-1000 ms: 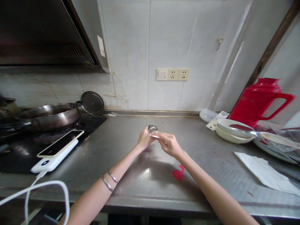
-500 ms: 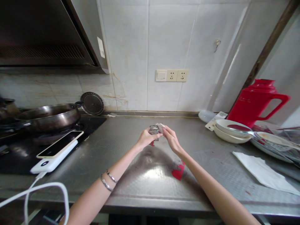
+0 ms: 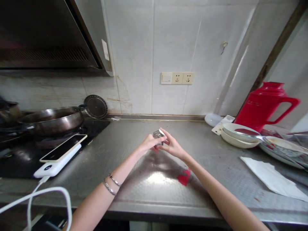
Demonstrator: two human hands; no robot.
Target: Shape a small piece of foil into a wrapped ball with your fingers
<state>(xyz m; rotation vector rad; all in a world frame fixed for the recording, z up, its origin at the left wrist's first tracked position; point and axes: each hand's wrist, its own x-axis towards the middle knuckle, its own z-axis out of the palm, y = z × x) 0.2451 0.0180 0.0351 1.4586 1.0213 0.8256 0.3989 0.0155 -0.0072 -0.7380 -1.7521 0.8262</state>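
Above the middle of the steel counter, my left hand [image 3: 149,142] is closed on a small, shiny, grey see-through object [image 3: 157,134] with dark edges. Its exact kind is too small to tell. My right hand [image 3: 173,146] meets it from the other side, fingers bent round a small white piece [image 3: 162,132] that looks like tissue and lies against the object. Part of both things is hidden by the fingers. Red scraps [image 3: 184,178] lie on the counter near my right forearm, and a bit of red also shows just under my hands.
To the left are a steel pan [image 3: 53,118] on the black hob and a phone [image 3: 64,147] on a white power bank [image 3: 56,162] with a cable. At right stand a red thermos jug [image 3: 262,104], stacked bowls [image 3: 237,141] and plates; a white napkin [image 3: 271,178] lies in front.
My right hand has turned and closed in around the grey object, its fingers now lower and nearer my left hand. Less of the white piece shows.
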